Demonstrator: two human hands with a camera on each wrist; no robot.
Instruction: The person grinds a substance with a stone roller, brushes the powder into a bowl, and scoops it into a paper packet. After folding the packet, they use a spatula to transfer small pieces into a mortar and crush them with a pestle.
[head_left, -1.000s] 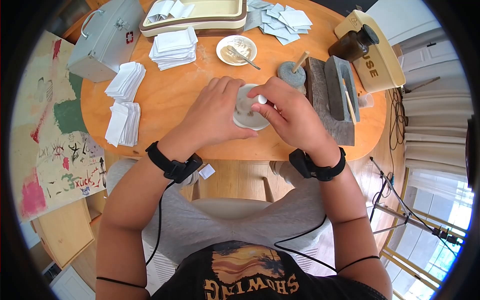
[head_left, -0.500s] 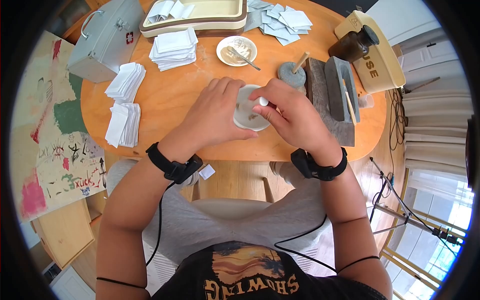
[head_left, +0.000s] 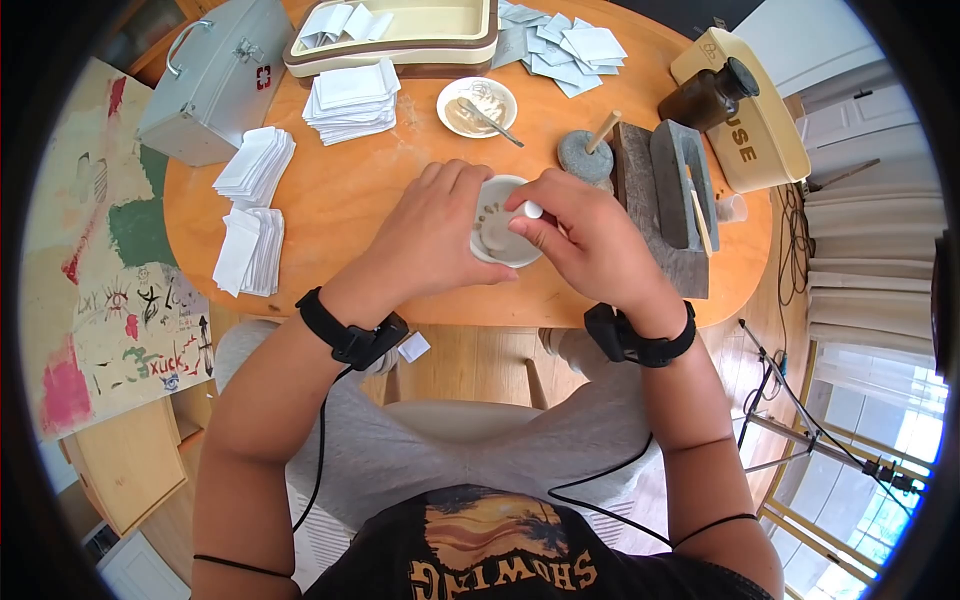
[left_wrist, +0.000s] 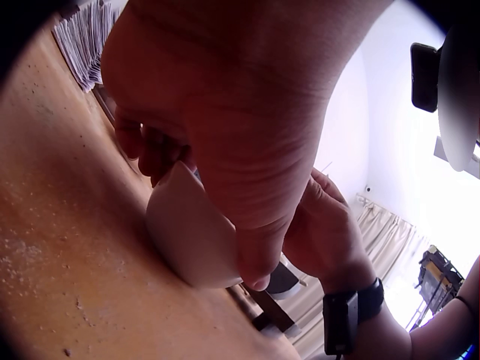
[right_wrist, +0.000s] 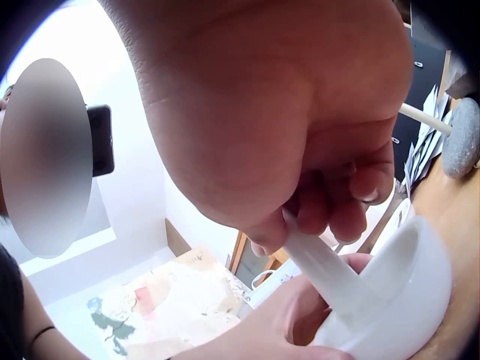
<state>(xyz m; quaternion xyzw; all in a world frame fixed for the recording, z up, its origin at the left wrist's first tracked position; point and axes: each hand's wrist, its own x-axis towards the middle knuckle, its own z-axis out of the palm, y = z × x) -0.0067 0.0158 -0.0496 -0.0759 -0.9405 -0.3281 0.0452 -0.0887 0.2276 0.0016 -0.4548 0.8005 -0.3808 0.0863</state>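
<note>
A white mortar (head_left: 489,206) stands on the wooden table in front of the person, with small brownish bits inside along its wall. The left hand (head_left: 425,225) holds it from the left, fingers round the far side and thumb along the near side. In the left wrist view the smooth outer wall of the mortar (left_wrist: 187,232) shows under that hand. The right hand (head_left: 590,235) grips a white pestle (right_wrist: 322,266), its handle tip poking out between thumb and index finger. The pestle leans, with its lower end down in the mortar.
Beyond the hands lies a small bowl (head_left: 447,117) of pale paste with a spoon. Folded white papers (head_left: 350,98) are stacked to the left, near a metal box (head_left: 205,95). A grinding wheel (head_left: 575,157), a stone trough (head_left: 672,190) and a dark jar (head_left: 700,100) stand right.
The right hand has worked the pestle around inside the mortar; its lower end now sits nearer the person and the bits show at the far left. The left hand keeps its hold.
</note>
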